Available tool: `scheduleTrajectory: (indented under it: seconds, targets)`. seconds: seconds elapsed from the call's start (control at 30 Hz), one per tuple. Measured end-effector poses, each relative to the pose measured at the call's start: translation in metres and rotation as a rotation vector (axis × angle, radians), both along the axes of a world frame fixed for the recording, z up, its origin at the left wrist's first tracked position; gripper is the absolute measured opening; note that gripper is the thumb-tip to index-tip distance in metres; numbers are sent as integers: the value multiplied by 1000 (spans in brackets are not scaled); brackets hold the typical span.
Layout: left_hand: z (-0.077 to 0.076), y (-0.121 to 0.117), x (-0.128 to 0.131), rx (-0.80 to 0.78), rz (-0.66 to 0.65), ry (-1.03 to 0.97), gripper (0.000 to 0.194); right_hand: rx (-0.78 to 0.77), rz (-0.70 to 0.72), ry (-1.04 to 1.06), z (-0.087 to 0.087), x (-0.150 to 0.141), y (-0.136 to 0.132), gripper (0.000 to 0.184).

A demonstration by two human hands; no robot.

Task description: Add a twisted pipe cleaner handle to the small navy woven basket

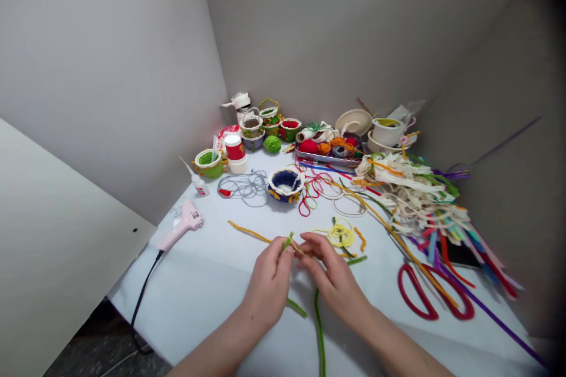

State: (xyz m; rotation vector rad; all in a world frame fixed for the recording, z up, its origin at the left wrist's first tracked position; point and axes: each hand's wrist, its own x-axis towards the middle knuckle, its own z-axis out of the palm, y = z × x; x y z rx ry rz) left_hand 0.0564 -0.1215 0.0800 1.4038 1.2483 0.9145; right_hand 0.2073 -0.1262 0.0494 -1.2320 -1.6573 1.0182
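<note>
Close together above the middle of the table, my left hand [269, 277] pinches a fuzzy green pipe cleaner [288, 240] between thumb and fingers. Right beside it, my right hand [332, 275] has its fingertips closed on a thin strand [298, 249] running from the left fingertips; where the two join is partly hidden. A long green pipe cleaner [320, 330] hangs below my right hand toward the front edge. Another short green end [296, 307] shows under my left hand. An orange pipe cleaner [247, 231] lies behind my left hand.
A pink glue gun [181, 227] and a glue bottle [199, 184] lie left. A blue decorated basket [285, 195] stands behind my hands, near grey yarn [247, 187]. Red-handled scissors [418, 291] and heaped pipe cleaners and cord [411, 188] lie right. A yarn tray [329, 159] is at the back.
</note>
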Motion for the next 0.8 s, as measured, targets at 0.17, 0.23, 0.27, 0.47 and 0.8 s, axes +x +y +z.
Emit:
scheduleTrajectory:
  seconds: [0.17, 0.23, 0.27, 0.47, 0.8]
  targets:
    - [-11, -1, 2, -197, 71, -345, 12, 2, -82, -31, 1, 0, 0, 18]
    - [-14, 0, 4, -252, 76, -467, 11, 5, -103, -11, 2, 0, 0, 17]
    - [-15, 1, 5, -271, 83, -516, 13, 3, -112, -3, 3, 0, 0, 17]
    - [-13, 2, 8, -403, 166, -758, 20, -25, -127, 15, 1, -1, 2, 17]
    - [-21, 2, 8, -530, 151, -909, 19, -140, -126, 123, 2, 2, 5, 17]
